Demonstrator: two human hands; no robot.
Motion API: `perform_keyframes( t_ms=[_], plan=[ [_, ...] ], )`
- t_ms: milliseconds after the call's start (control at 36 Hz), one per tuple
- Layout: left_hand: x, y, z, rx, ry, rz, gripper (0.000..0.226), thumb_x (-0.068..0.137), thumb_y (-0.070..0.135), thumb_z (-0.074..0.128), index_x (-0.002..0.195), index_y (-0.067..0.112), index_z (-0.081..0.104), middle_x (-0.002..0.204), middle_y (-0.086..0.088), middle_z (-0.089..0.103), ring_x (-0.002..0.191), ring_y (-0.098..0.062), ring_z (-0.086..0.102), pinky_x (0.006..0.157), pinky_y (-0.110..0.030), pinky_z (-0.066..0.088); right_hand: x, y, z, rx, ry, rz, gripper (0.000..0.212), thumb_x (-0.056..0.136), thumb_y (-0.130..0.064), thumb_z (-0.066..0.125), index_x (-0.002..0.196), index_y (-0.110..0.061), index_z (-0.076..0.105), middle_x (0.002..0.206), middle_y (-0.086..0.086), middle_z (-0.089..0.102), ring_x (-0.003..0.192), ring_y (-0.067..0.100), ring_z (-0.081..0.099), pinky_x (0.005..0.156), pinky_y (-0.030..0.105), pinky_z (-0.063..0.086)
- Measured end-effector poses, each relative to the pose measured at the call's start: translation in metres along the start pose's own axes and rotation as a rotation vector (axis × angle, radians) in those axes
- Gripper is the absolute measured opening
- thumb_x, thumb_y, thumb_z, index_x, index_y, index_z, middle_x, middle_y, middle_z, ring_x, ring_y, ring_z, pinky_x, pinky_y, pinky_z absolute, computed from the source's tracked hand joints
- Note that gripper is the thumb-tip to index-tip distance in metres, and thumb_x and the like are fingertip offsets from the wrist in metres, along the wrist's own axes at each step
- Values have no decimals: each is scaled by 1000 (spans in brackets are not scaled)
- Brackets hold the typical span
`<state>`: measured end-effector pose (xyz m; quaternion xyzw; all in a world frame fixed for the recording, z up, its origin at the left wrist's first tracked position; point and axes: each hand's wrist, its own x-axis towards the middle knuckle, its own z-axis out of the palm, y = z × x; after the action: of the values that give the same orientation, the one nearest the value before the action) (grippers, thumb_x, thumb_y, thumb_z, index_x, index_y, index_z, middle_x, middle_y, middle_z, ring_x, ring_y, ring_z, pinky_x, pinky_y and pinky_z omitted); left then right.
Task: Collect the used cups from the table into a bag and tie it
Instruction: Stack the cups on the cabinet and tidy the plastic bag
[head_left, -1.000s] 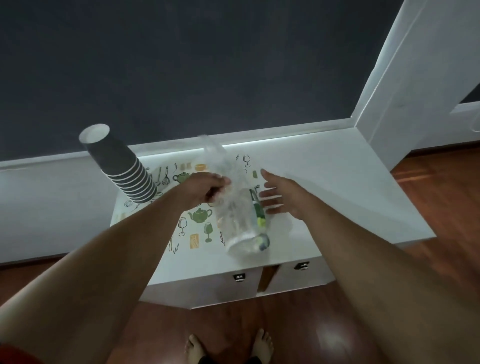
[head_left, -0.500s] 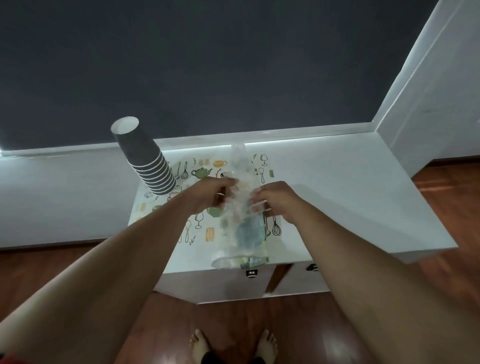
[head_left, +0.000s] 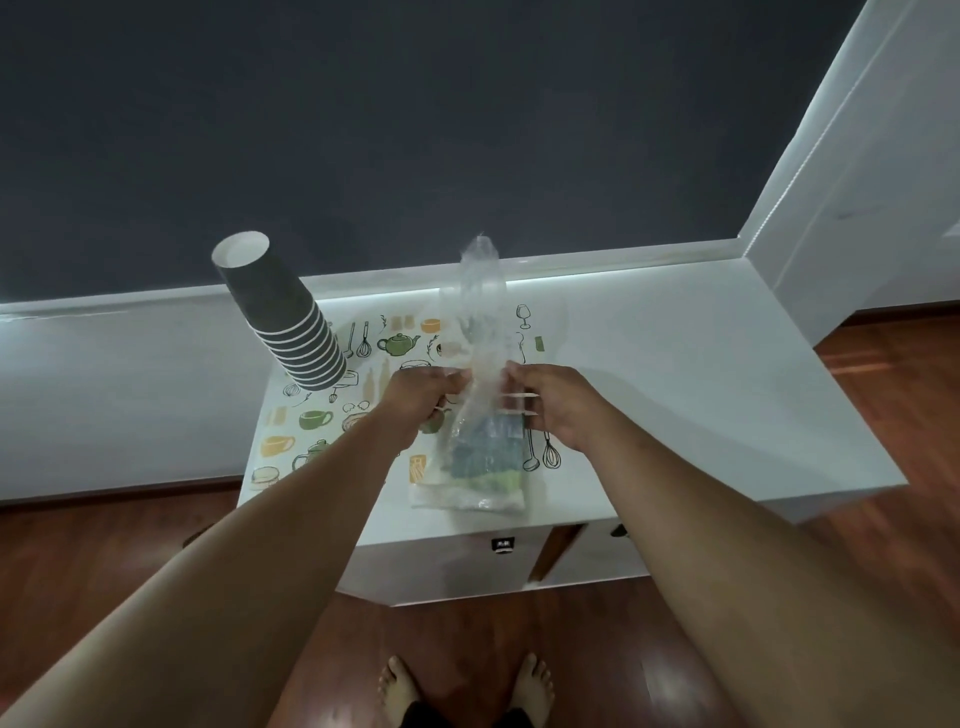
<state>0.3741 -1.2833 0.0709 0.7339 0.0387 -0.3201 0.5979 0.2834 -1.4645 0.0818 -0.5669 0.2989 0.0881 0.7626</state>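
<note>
Both hands are gripping a clear plastic bag (head_left: 480, 415) over the white worktop (head_left: 701, 405). Left hand (head_left: 423, 397) is pinching the bag's left side w/ curled fingers; right hand (head_left: 553, 402) is pinching the right side, fingers curled in toward the plastic. The hands are sitting close together, bag between them. The bag's top is standing up above the hands in a narrow twisted column, reaching up in front of the dark wall (head_left: 467, 130). Its bottom is resting on the worktop near the front edge, w/ something blue & green showing through the plastic – can't tell what.

The stack of dark paper cups (head_left: 283, 317) is standing upside down, leaning left, at the worktop's back-left corner, well apart from the bag & not touching either hand. It's sitting on a printed mat (head_left: 322, 415) w/ teapot, mug & whisk drawings; the bag is lying over the mat's right part.

Bare feet (head_left: 462, 686) are showing on the wood floor (head_left: 130, 561) below the worktop's front.
</note>
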Motion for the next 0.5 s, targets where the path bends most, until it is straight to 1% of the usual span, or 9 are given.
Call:
perform_keyframes(
  t_ms=[56,111,139,195,250,306,389,445,500],
  plan=[
    [1,0,-3,30,22,33,13,82,14,78,71,21,81,57,1,61,48,-10,50,51,-23,40,-1,-1,-4,-24,50,-20,11,86,-20,74,90,-10,71,77,4,70,65,16,69,61,29,57],
    [1,2,-9,43,7,67,6,87,15,74,90,14,79,69,-1,71,60,-14,62,67,-30,50,-2,-1,-8,-62,127,-50,7,87,-14,74,85,-8,71,71,5,68,57,14,66,54,25,56],
    [2,3,-13,51,-4,80,16,90,16,70,102,7,76,77,-3,73,65,-15,65,71,-32,52,-3,-1,-10,-82,159,-58,6,88,-11,72,83,-7,71,70,6,68,54,14,65,52,24,55],
    [1,7,-17,34,-34,85,24,97,13,60,116,1,68,87,-8,73,69,-15,68,68,-29,56,-3,1,-11,-108,187,-62,11,89,-8,68,79,-7,69,71,8,67,53,15,64,51,24,56],
    [-1,10,-19,23,-70,82,25,101,10,51,121,0,65,92,-10,72,76,-19,69,66,-28,58,-4,1,-11,-123,203,-48,12,91,-10,64,80,-8,69,76,10,69,55,16,66,51,25,55],
    [-3,15,-18,-3,-110,44,26,102,11,48,121,2,64,86,-7,73,78,-22,69,68,-32,59,-4,0,-9,-93,192,-12,18,92,-27,64,85,-12,70,83,8,73,62,19,69,57,28,55],
    [-7,19,-16,-48,-193,10,32,97,31,59,118,7,65,77,-3,73,73,-21,70,66,-33,57,-3,-3,-5,-75,156,18,47,81,-61,67,95,-16,69,85,1,74,69,20,72,67,32,53],
    [-9,19,-14,43,-200,81,35,92,32,68,117,9,65,83,-6,72,75,-19,70,65,-30,57,-2,-3,-3,-145,163,-24,40,77,-52,77,94,-16,71,83,1,73,66,15,69,66,31,55],
    [-10,16,-14,98,-171,144,28,88,22,74,113,11,67,81,-7,71,67,-15,71,58,-25,55,-3,-4,-3,-170,172,-60,16,81,-25,79,88,-13,72,76,6,69,59,14,63,61,28,55]
  ],
)
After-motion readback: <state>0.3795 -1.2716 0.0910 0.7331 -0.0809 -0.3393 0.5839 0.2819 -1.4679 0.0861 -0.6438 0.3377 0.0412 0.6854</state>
